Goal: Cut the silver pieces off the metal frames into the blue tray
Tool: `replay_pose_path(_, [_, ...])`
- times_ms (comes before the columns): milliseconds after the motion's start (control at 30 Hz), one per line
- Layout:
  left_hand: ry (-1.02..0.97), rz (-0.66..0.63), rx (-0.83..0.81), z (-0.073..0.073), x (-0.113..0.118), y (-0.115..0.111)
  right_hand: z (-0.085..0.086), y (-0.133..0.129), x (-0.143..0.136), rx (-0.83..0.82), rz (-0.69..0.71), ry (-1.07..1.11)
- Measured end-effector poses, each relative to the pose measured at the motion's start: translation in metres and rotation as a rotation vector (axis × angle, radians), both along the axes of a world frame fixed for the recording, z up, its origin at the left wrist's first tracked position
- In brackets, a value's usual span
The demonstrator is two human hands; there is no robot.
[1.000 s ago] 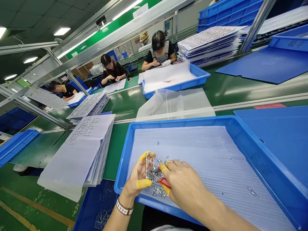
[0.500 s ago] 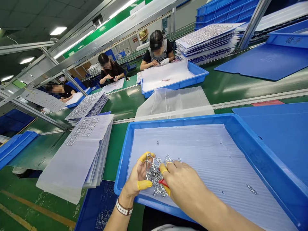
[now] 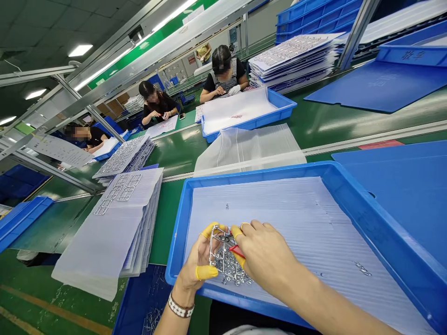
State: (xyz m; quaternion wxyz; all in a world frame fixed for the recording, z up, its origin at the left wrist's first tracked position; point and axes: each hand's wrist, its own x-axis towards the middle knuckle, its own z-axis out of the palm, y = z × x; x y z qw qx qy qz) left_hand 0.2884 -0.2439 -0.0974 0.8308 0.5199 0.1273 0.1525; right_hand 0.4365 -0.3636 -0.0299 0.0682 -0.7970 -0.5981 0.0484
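We work over a big blue plastic tray (image 3: 258, 171) on the green worktop (image 3: 166, 204). The fingers of our left hand (image 3: 196, 258) pinch a thin, shiny silver frame (image 3: 210, 251) above the tray's near left part. The fingers of our right hand (image 3: 263, 253) wrap around small metal pliers with red handles (image 3: 237, 251), whose tips are at the frame; we cannot tell if they bite. Under the frame, inside the tray, is a heap of tiny shiny silver bits (image 3: 239, 275). Left of the tray, we see a stack of thin white sheets (image 3: 101, 242).
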Motion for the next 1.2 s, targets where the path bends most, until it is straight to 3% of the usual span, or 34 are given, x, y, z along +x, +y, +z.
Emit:
replay_pose_path(500, [0.001, -0.015, 0.082, -0.003, 0.002, 0.002, -0.006, 0.000, 0.002, -0.001, 0.024, -0.014])
replay_pose_path(767, [-0.076, 0.051, -0.135, -0.005, -0.004, 0.006, -0.015, -0.016, 0.010, -0.015, -0.040, 0.025])
replay_pose_path(1200, [-0.081, 0.046, -0.097, -0.003, -0.003, 0.005, -0.012, -0.015, 0.007, -0.011, -0.021, 0.022])
